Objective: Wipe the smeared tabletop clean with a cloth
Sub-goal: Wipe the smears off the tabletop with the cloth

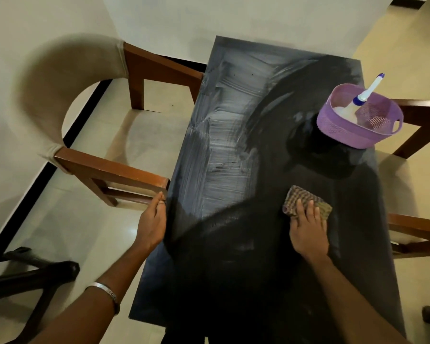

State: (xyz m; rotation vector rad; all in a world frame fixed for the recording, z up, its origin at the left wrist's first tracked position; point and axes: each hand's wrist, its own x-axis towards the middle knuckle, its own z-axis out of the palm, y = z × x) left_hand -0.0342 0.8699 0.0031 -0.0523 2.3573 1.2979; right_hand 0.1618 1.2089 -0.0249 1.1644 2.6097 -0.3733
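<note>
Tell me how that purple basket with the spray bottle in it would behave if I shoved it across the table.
The purple basket looks like thin perforated plastic, so probably light and easy to slide. The spray bottle leans tall above its rim, so a sharp push might rock or tip it. It sits near the table edge, so push it inward.

Motion-blurred chair back (pixel 60 78); bottle (pixel 358 103) base hidden inside basket (pixel 345 130).

The desk (pixel 233 269) is a long black top, hazed with whitish smears along its left side and far end, dark elsewhere. A checked, crumpled cloth (pixel 305 199) lies flat near the right edge, about midway along.
</note>
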